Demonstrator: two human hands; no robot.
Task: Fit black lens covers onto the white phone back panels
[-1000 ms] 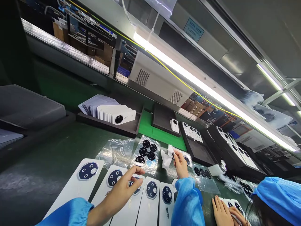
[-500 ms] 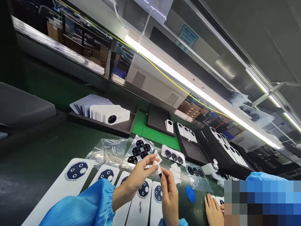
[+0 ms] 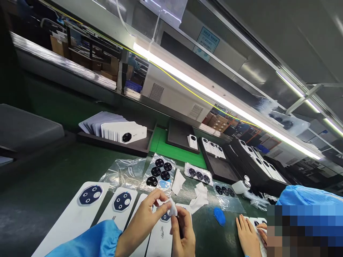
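Note:
My left hand (image 3: 148, 217) and my right hand (image 3: 184, 232) meet above a row of white phone back panels. Both hands pinch a small bunched white cloth (image 3: 172, 207) between their fingertips. Something dark shows inside the right hand's curled fingers, too hidden to name. Beneath them, the panels carry dark blue octagonal camera plates; one panel (image 3: 119, 210) lies left of the hands, and a larger-looking panel (image 3: 72, 217) is farther left. The hands partly cover the panels in the middle and at the right end of the row.
Beyond the hands lie a plastic sheet of black discs (image 3: 158, 171), folded white cloths (image 3: 178, 182) and a blue oval pad (image 3: 219, 216). A white bottle (image 3: 241, 186) stands to the right. Black trays (image 3: 123, 145) of panels line the back. A co-worker's hand (image 3: 246, 232) is at right.
Both hands have come lower and slightly left, over the panels. The white cloth is now bunched at the fingertips. A folded cloth formerly behind the left hand shows clearly.

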